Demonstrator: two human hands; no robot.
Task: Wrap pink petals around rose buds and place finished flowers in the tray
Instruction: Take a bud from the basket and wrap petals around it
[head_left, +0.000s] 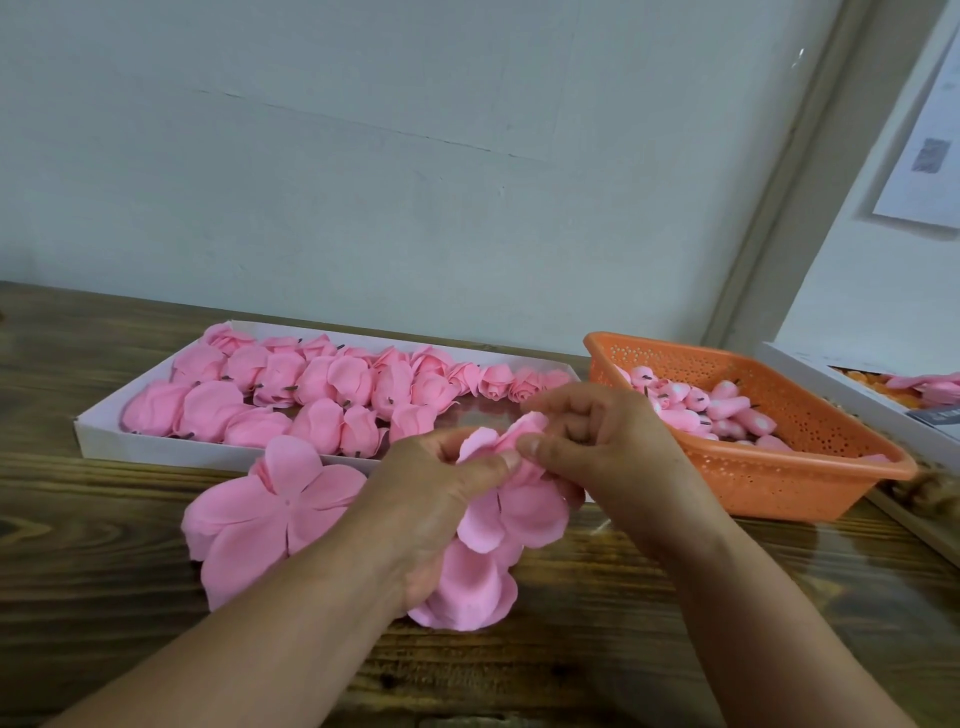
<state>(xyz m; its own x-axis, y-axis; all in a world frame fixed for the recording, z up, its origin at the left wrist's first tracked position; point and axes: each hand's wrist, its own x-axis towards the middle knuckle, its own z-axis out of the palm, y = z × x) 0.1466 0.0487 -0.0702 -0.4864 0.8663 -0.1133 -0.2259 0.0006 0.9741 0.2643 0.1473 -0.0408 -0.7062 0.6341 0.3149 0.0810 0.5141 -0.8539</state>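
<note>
Pink soft petals (514, 499) pinched by left hand (441, 499), right hand (597, 441).

We read no legible text; the paper sheet (930, 130) on the wall carries a blurred QR-like square (930, 155), undecipherable.

Wood table (675, 613) w/ tray (156, 444), basket (779, 483), loose petals (270, 509).

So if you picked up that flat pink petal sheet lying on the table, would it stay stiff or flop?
Probably flop: the petal sheet looks thin, and the similar petals the hands hold bend and droop. Likely very light, and perhaps easy to tear at the slits between lobes.
</note>
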